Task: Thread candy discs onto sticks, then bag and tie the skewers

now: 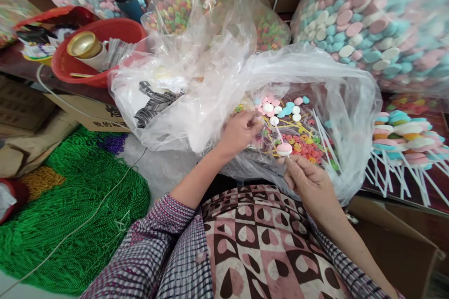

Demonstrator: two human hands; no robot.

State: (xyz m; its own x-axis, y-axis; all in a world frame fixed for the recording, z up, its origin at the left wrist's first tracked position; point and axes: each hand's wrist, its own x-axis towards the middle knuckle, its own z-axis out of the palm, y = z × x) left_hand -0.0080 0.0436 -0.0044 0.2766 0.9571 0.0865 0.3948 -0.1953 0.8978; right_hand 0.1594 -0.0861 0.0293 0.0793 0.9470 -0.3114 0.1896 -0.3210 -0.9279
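My right hand (307,180) is closed in a pinch just below a pink-and-white marshmallow (284,148), which is threaded on a thin white stick (279,133). My left hand (242,133) has its fingers pressed together to the left of that stick; what they hold, if anything, is hidden. Beyond both hands lie loose pink, white and blue marshmallows (288,109). Closer to my right hand is a pile of red and orange gummy rings (307,145). All of these rest inside a spread-out clear plastic bag (354,86), along with several white sticks (324,138).
Finished marshmallow skewers (403,138) are heaped at the right. Large bags of marshmallows (372,18) and gummy rings (175,7) stand behind. At the left are a red basin (59,63), a dark bottle (126,0) and a green mass of strands (80,210). An open cardboard box (396,238) sits lower right.
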